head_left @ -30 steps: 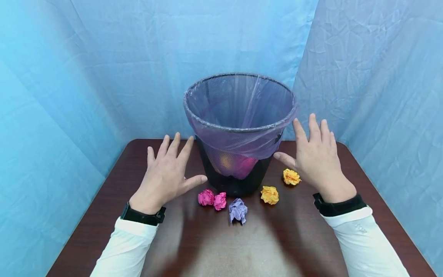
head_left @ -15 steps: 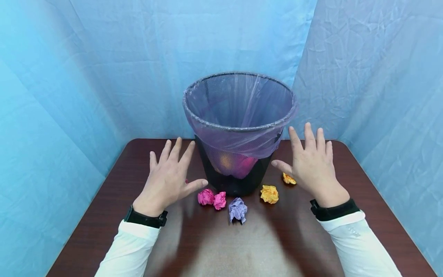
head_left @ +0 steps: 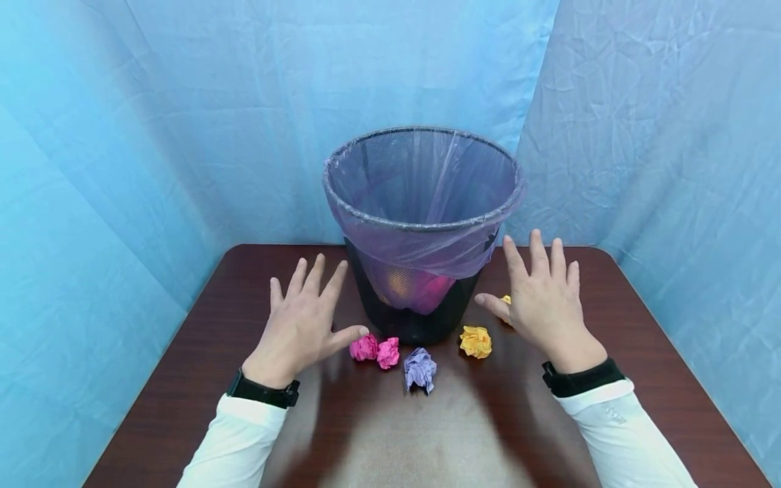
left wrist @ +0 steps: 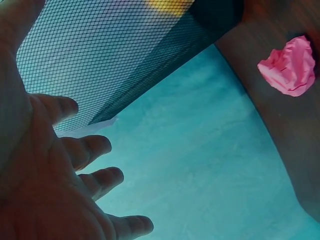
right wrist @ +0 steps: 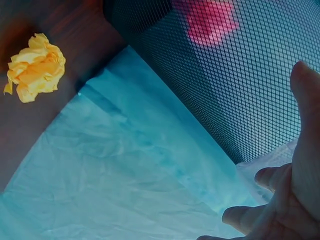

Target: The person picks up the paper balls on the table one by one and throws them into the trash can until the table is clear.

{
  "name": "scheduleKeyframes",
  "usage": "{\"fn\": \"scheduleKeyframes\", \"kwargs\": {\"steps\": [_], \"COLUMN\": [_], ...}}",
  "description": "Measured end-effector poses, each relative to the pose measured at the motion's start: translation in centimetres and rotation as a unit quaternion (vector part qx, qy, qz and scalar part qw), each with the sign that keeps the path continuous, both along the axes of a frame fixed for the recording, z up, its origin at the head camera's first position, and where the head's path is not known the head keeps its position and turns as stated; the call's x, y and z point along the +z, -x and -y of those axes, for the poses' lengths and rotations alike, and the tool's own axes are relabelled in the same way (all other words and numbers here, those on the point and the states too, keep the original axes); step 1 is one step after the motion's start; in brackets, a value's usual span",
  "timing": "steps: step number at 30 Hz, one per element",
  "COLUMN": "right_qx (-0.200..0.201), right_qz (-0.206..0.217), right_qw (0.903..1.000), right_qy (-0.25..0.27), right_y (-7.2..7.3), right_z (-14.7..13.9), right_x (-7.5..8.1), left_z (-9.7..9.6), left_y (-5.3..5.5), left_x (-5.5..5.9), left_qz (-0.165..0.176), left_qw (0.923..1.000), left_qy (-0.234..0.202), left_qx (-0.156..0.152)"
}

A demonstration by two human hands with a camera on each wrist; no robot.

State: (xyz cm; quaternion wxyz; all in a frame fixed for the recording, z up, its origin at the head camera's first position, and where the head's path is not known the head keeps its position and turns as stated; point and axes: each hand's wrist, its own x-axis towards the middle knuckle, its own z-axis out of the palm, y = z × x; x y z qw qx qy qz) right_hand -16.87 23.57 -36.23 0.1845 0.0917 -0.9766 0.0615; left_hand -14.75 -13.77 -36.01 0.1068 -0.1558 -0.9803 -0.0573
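Observation:
Both hands hover over the table with fingers spread and hold nothing. My left hand (head_left: pixel 299 329) is left of a black mesh wastebasket (head_left: pixel 421 331) lined with a purple bag (head_left: pixel 415 251); my right hand (head_left: pixel 546 308) is to its right. Two pink crumpled paper balls (head_left: pixel 363 347) lie near the left thumb. A purple paper ball (head_left: pixel 419 371) sits in front of the basket, with a yellow paper ball (head_left: pixel 475 342) to its right. Another yellow ball (right wrist: pixel 36 68) is partly covered by the right hand in the head view. The left wrist view shows a pink ball (left wrist: pixel 290 66) on the table.
Yellow and pink shapes (right wrist: pixel 211 22) show through the basket's mesh. The dark wooden table (head_left: pixel 201 339) has rounded back corners. Light blue cloth (head_left: pixel 244 102) hangs behind it and along both sides.
Both hands have drawn back toward the person and slightly inward, the right one more. The right hand now covers more of the far yellow ball. The basket and paper balls stay put.

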Motion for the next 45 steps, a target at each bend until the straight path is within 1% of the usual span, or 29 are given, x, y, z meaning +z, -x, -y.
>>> {"fn": "scheduleKeyframes", "kwargs": {"steps": [7, 14, 21, 29, 41, 45], "right_qx": [-0.003, 0.001, -0.003, -0.006, -0.007, -0.007], "right_qz": [0.010, 0.004, 0.030, 0.055, 0.063, 0.067], "right_qw": [0.9999, 1.0000, 0.9995, 0.9985, 0.9979, 0.9977], "right_qy": [0.000, -0.003, 0.000, 0.002, 0.011, 0.009], "right_y": [-0.2, -0.6, -0.6, -0.6, -0.8, -0.9], "right_z": [0.2, 0.1, 0.3, 0.4, 0.6, 0.7], "right_x": [-1.1, -2.1, -2.8, -3.7, -4.7, -5.0], "left_z": [-0.2, -0.4, -0.6, -0.9, -1.4, -1.5], "left_y": [0.0, 0.0, 0.1, 0.0, -0.3, -0.3], "left_x": [-1.0, -1.8, -2.5, -3.5, -5.1, -5.8], "left_qz": [0.012, 0.017, 0.018, 0.021, 0.036, 0.045], "left_qw": [0.9999, 0.9998, 0.9997, 0.9997, 0.9993, 0.9989], "left_qy": [-0.002, -0.003, -0.004, 0.000, -0.004, 0.008], "left_qx": [0.003, 0.008, 0.015, 0.015, 0.011, 0.008]}}
